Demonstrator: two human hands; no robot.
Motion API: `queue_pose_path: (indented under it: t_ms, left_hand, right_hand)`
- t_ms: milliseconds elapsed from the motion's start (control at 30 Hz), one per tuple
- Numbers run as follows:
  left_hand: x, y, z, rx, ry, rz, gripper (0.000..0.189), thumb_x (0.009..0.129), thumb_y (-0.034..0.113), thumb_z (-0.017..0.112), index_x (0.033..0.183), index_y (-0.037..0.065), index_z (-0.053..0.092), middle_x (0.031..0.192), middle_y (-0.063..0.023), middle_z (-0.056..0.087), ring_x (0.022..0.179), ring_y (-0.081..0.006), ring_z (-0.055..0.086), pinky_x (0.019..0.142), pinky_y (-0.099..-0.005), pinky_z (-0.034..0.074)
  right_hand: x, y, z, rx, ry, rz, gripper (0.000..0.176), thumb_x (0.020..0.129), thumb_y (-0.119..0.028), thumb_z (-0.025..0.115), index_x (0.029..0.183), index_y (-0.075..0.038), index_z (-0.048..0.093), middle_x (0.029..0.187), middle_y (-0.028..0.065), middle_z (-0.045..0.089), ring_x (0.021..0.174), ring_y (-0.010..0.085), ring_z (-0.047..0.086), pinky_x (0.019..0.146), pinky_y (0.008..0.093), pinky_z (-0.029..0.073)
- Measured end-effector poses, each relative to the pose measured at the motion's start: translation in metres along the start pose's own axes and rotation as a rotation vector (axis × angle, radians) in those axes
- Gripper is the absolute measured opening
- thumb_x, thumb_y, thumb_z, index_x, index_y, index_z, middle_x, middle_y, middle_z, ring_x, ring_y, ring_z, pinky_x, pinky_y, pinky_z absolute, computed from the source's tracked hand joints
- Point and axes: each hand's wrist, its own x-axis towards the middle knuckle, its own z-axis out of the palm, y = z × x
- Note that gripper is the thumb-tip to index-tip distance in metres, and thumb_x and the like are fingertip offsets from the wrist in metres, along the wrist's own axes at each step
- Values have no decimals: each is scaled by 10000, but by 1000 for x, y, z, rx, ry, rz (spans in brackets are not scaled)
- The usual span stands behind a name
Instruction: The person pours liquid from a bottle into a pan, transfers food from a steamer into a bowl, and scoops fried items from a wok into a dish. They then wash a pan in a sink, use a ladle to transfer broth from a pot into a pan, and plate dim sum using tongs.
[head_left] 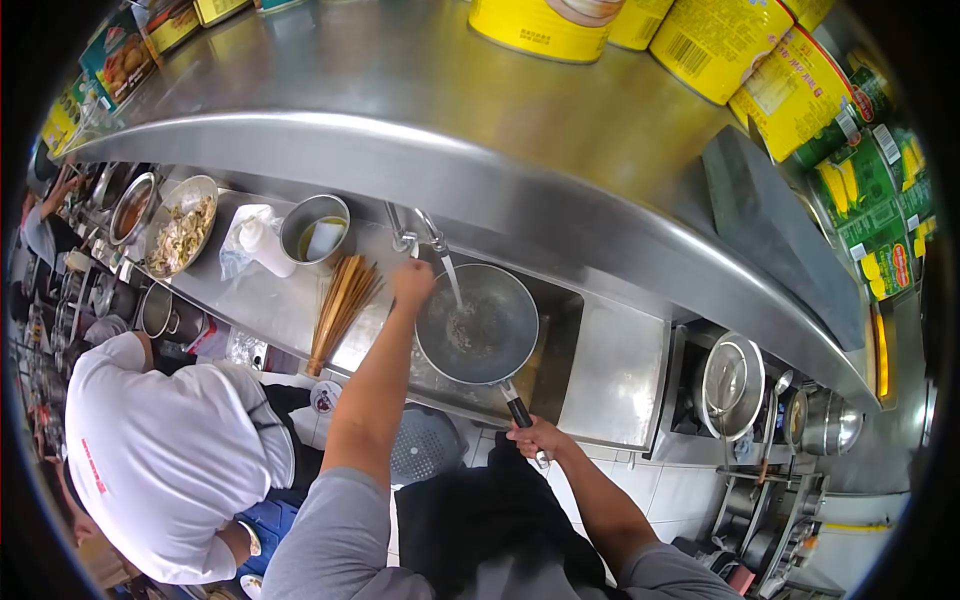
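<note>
A dark frying pan [505,325] is over the sink [560,345], and water from the faucet [432,232] runs into it. Its black handle points toward me, and my right hand [538,440] is wrapped around the end of it. My left hand [412,284] is closed at the pan's far left rim, just below the faucet's base; what its fingers hold, if anything, is hidden. To the left of that arm lies a bamboo whisk [343,312], its split strips fanned out on the steel counter [225,300].
Left along the counter are a metal pot [318,232], a white squeeze bottle [265,246] and a bowl of chopped food [182,226]. A person in a white shirt [170,450] stands close at my left. A steel shelf [430,90] with cans overhangs the sink. Right is a stove with a strainer [732,385].
</note>
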Motion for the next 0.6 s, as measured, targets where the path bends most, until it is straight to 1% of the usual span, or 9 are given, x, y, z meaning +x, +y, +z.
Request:
queue_pose_path:
  t_ms: [33, 100, 200, 233, 300, 367, 433, 500, 600]
  left_hand:
    - [1, -14, 5, 46, -92, 56, 250, 853, 88, 585, 1072, -5, 660, 757, -114, 690, 727, -257, 709, 583, -396, 569]
    - [-21, -13, 20, 524, -132, 451, 390, 829, 107, 629, 1206, 13, 649, 1022, -182, 735, 926, -349, 721, 790, -464, 584]
    - [-68, 1, 59, 747, -47, 347, 642, 841, 188, 682, 1447, 71, 507, 1457, -235, 517, 1254, -422, 562, 1046, -519, 468]
    - [-88, 6, 73, 836, -106, 401, 736, 853, 223, 698, 1526, 87, 431, 1562, -247, 411, 1364, -421, 487, 1112, -508, 425]
    - [-86, -49, 123, 485, -175, 553, 751, 964, 307, 605, 1603, 75, 285, 1629, -256, 294, 1488, -409, 331, 1209, -463, 318]
    - [-107, -61, 145, 310, -485, 435, 709, 1054, 393, 463, 1620, 49, 208, 1666, -262, 187, 1539, -377, 239, 1248, -433, 240]
    - [-157, -47, 115, 380, -789, 366, 672, 1087, 437, 368, 1609, 35, 237, 1675, -229, 197, 1534, -362, 255, 1251, -438, 236]
    - [-182, -26, 70, 686, -928, 395, 644, 1077, 432, 402, 1583, 44, 318, 1651, -196, 295, 1514, -343, 315, 1245, -454, 252]
    - [-158, -39, 7, 1198, -759, 723, 534, 1050, 410, 442, 1468, 80, 488, 1529, -188, 480, 1414, -344, 465, 1198, -498, 323]
  right_hand:
    - [2, 2, 2, 35, -34, 5, 294, 883, -69, 762, 949, -122, 480, 559, -27, 411, 403, 98, 432, 395, 298, 353]
    - [5, 5, 12, 109, -99, 15, 319, 889, -73, 768, 902, -145, 458, 541, -36, 403, 387, 91, 424, 386, 289, 338]
    - [5, 1, 33, 30, -123, -8, 317, 892, -52, 756, 900, -140, 452, 539, -34, 403, 387, 93, 428, 384, 288, 333]
    - [6, 1, 38, 7, -97, -5, 316, 893, -48, 753, 896, -137, 450, 539, -32, 407, 387, 95, 428, 383, 290, 335]
    - [10, -3, 45, -41, -46, -4, 314, 895, -40, 747, 887, -131, 447, 540, -27, 417, 386, 98, 430, 380, 293, 337]
    - [9, -12, 46, -130, 66, -29, 307, 885, -33, 748, 895, -121, 453, 545, -20, 435, 387, 101, 437, 379, 296, 350]
    - [3, -22, 44, -208, 175, -79, 281, 873, -44, 745, 904, -101, 472, 559, -4, 464, 396, 111, 457, 383, 303, 370]
    - [-12, -32, 35, -283, 275, -144, 244, 860, -71, 741, 915, -71, 503, 581, 22, 502, 414, 127, 488, 393, 316, 397]
    - [-29, -29, 21, -531, 454, -220, 223, 845, -89, 728, 853, -58, 507, 600, 37, 521, 425, 107, 505, 385, 312, 395]
